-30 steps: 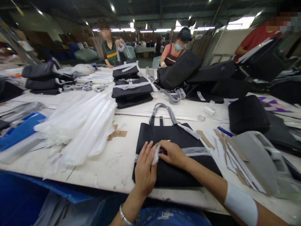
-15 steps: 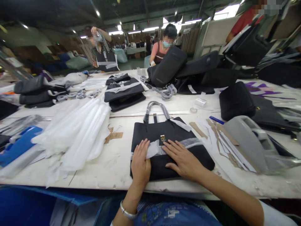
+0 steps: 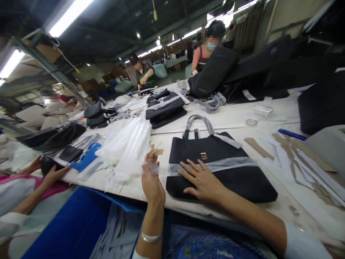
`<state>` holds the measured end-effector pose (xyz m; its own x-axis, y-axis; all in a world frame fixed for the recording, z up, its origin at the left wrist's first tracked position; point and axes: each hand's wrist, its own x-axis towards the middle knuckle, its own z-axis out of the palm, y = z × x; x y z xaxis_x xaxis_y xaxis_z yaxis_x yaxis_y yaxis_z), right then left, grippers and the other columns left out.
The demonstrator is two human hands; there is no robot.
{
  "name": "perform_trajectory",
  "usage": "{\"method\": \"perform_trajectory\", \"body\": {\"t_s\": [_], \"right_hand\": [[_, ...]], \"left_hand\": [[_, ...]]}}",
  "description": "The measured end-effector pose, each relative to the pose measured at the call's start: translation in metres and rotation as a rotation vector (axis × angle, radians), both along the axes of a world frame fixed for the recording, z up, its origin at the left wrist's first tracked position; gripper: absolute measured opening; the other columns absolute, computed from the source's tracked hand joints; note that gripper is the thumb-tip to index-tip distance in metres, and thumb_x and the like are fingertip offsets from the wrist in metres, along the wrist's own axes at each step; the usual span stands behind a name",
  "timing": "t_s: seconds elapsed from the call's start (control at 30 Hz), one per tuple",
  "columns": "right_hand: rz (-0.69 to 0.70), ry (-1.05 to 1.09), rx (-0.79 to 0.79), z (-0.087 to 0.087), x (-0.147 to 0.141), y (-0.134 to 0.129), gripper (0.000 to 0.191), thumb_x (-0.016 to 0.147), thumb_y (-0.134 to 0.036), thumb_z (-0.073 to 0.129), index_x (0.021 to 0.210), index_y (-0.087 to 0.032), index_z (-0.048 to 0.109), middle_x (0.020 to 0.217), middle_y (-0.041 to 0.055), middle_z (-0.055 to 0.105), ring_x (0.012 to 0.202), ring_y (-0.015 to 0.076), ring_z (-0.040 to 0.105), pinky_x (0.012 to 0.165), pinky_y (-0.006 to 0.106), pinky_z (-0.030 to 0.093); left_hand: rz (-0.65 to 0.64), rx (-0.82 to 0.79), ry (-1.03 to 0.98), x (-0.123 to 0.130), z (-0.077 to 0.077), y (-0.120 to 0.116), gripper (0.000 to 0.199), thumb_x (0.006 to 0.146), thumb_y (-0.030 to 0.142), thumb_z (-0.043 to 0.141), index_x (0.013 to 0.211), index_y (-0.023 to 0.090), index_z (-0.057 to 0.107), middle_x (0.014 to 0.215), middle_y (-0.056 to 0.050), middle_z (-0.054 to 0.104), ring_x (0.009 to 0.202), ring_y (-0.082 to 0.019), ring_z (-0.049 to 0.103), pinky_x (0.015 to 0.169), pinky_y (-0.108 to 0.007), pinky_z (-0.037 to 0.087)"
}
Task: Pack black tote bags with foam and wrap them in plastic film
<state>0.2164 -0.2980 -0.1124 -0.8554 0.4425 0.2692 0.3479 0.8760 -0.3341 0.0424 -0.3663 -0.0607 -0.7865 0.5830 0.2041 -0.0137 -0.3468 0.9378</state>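
Note:
A black handbag [image 3: 223, 187] lies flat on the table in front of me, its wrapped handles [image 3: 201, 120] pointing away. It has a small gold clasp [image 3: 203, 155]. Across its front runs a translucent strip [image 3: 231, 164], like thin film or tape. My right hand [image 3: 202, 180] rests on the bag with fingers spread, pressing over the strip. Left of the bag, my left hand [image 3: 153, 178] is raised palm inward, fingers closed on the free end of the strip, which stretches past the bag's edge.
White plastic sheets [image 3: 126, 144] and a blue tape dispenser [image 3: 88, 156] lie at left. Beyond are stacked black bags [image 3: 165, 109]. Paper strips [image 3: 309, 162] and a blue pen-like item [image 3: 292, 134] lie right. A co-worker's hands [image 3: 52, 172] handle a black item; a blue bin [image 3: 72, 223] stands below.
My left hand has lifted off the bag and moved left, drawing the strip's end out past the edge. My right hand stays on the bag. The view has turned left.

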Motion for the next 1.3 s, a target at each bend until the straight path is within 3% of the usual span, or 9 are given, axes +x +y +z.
{"method": "perform_trajectory", "body": {"t_s": [0.17,0.37,0.53,0.63,0.73,0.87,1.0,1.17,1.3], "right_hand": [[0.024,0.007,-0.015,0.001,-0.006,-0.002,0.066,0.090,-0.057,0.054,0.147,-0.027,0.041,0.157,0.0066,0.032,0.145,0.0360,0.026,0.113,0.067,0.021],[0.050,0.039,-0.112,0.000,-0.001,0.003,0.064,0.090,-0.042,0.057,0.148,-0.022,0.040,0.154,0.0119,0.039,0.145,0.0352,0.025,0.116,0.065,0.016],[0.032,0.142,-0.203,-0.005,-0.001,0.010,0.062,0.081,-0.018,0.057,0.142,-0.017,0.049,0.150,0.0150,0.045,0.145,0.0317,0.027,0.119,0.058,0.018],[0.000,0.264,-0.194,-0.002,0.003,0.011,0.048,0.081,-0.008,0.052,0.127,-0.017,0.064,0.144,0.0137,0.052,0.143,0.0282,0.032,0.118,0.053,0.027],[-0.084,0.301,-0.055,0.004,0.025,0.008,0.036,0.087,-0.006,0.047,0.112,-0.016,0.071,0.130,0.0127,0.064,0.137,0.0264,0.043,0.117,0.051,0.031],[-0.226,0.189,0.210,0.002,0.072,0.001,0.034,0.096,-0.020,0.047,0.125,-0.013,0.063,0.132,0.0135,0.062,0.131,0.0288,0.049,0.114,0.054,0.035],[-0.272,0.055,0.336,-0.014,0.095,-0.003,0.051,0.094,-0.037,0.054,0.134,-0.005,0.055,0.138,0.0198,0.056,0.130,0.0341,0.051,0.107,0.054,0.044],[-0.223,0.098,0.304,-0.021,0.088,-0.001,0.043,0.096,-0.031,0.050,0.130,-0.007,0.058,0.137,0.0180,0.058,0.129,0.0318,0.052,0.106,0.051,0.047],[-0.374,0.261,0.152,-0.009,0.090,0.003,0.032,0.098,-0.024,0.045,0.122,-0.014,0.064,0.124,0.0119,0.068,0.116,0.0232,0.063,0.102,0.040,0.053]], "left_hand": [[0.000,-0.044,0.150,0.004,-0.002,-0.004,0.054,0.102,0.048,0.031,0.144,0.017,0.044,0.144,-0.015,0.052,0.135,-0.023,0.048,0.115,-0.042,0.034],[-0.319,-0.375,0.784,0.043,-0.037,0.010,0.048,0.103,0.034,0.030,0.146,0.019,0.043,0.152,-0.010,0.042,0.144,-0.022,0.033,0.121,-0.044,0.022],[-0.423,-0.525,1.086,0.043,-0.054,0.023,0.051,0.102,0.028,0.027,0.152,0.015,0.029,0.159,-0.011,0.030,0.149,-0.020,0.019,0.122,-0.048,0.017],[-0.424,-0.581,1.208,0.042,-0.054,0.023,0.051,0.103,0.029,0.025,0.153,0.018,0.026,0.159,-0.009,0.028,0.149,-0.020,0.019,0.122,-0.049,0.018],[-0.407,-0.625,1.353,0.045,-0.055,0.022,0.050,0.103,0.028,0.026,0.152,0.020,0.029,0.159,-0.008,0.030,0.149,-0.021,0.020,0.121,-0.051,0.019],[-0.348,-0.659,1.482,0.051,-0.056,0.021,0.051,0.101,0.026,0.033,0.152,0.026,0.030,0.159,-0.007,0.031,0.148,-0.025,0.022,0.119,-0.055,0.022],[-0.284,-0.659,1.544,0.056,-0.055,0.020,0.051,0.101,0.028,0.036,0.151,0.032,0.031,0.158,-0.006,0.032,0.147,-0.026,0.027,0.118,-0.055,0.026],[-0.244,-0.626,1.627,0.063,-0.054,0.018,0.048,0.101,0.034,0.037,0.149,0.039,0.034,0.158,-0.005,0.033,0.147,-0.027,0.025,0.117,-0.061,0.022],[-0.250,-0.586,1.663,0.066,-0.055,0.016,0.048,0.100,0.038,0.042,0.147,0.040,0.036,0.158,-0.006,0.033,0.147,-0.029,0.026,0.116,-0.062,0.021]]}}
